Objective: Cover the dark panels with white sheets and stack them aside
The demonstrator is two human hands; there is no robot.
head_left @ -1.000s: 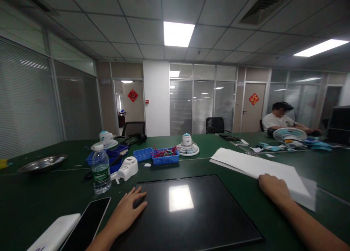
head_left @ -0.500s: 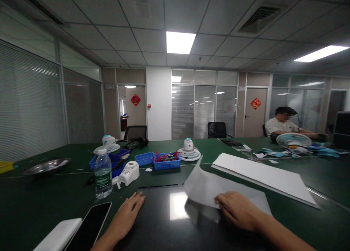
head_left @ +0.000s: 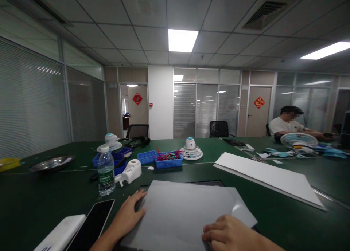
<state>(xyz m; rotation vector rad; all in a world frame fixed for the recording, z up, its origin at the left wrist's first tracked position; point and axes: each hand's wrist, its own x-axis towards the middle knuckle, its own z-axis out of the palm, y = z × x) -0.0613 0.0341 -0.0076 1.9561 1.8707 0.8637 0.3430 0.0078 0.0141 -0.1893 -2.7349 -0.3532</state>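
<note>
A thin, translucent whitish sheet [head_left: 180,211] lies over a dark, glossy flat panel [head_left: 216,183], whose far edge shows beyond it. My left hand [head_left: 129,214] rests at the sheet's left edge, thumb apart from the fingers, holding nothing that I can see. My right hand [head_left: 229,232] is closed at the near right part of the sheet, fingers bent and pressed together on it. Its fingertips are partly hidden.
Left of the panel are a phone [head_left: 91,223], a white box-like item [head_left: 61,231] and a water bottle [head_left: 106,172]. Beyond stand a blue parts tray [head_left: 168,164] and a small fan [head_left: 190,151]. White boards [head_left: 269,178] lie right; a person [head_left: 290,125] sits far right.
The sheet, lifted and curled at the right before, now lies spread leftward across the panel. My right hand has moved left and nearer with it. My left hand stays at the left side.
</note>
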